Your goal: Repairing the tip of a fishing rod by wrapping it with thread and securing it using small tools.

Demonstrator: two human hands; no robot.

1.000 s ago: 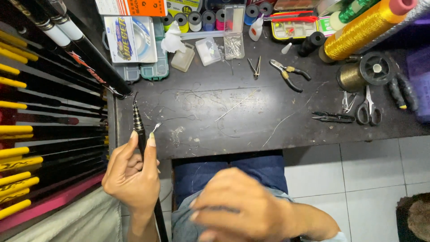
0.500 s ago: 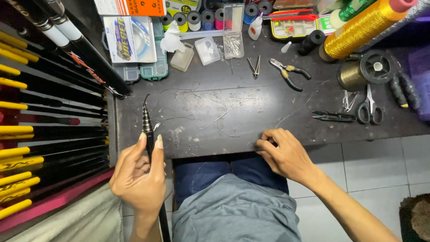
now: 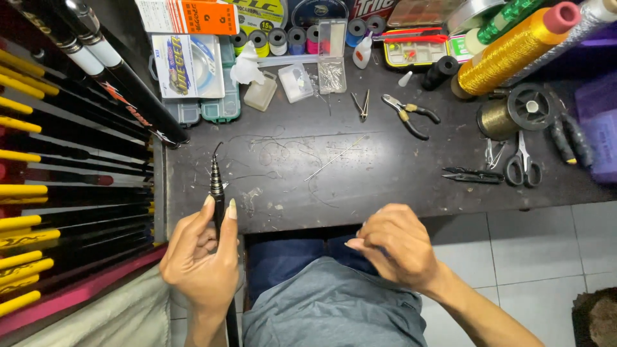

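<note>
My left hand (image 3: 200, 254) grips a thin black telescopic fishing rod (image 3: 216, 186), whose tip section with stacked guide rings points up over the dark table's (image 3: 385, 180) front left part. My right hand (image 3: 393, 247) hovers at the table's front edge with fingers curled and pinched together; whether it holds a thread I cannot tell. A loose thin line (image 3: 283, 154) lies coiled on the table between the rod tip and a thin needle-like rod (image 3: 334, 158).
Pliers (image 3: 409, 114), tweezers (image 3: 362, 105), scissors (image 3: 522, 162) and black snips (image 3: 472, 175) lie on the table. Gold thread spools (image 3: 511, 48), small thread bobbins (image 3: 276, 38) and plastic boxes (image 3: 202, 109) line the back. A rack of black-and-yellow rods (image 3: 58, 173) fills the left.
My right hand has come up from my lap to the table's front edge, then drawn back slightly toward me. The rod tip has shifted right and up a little.
</note>
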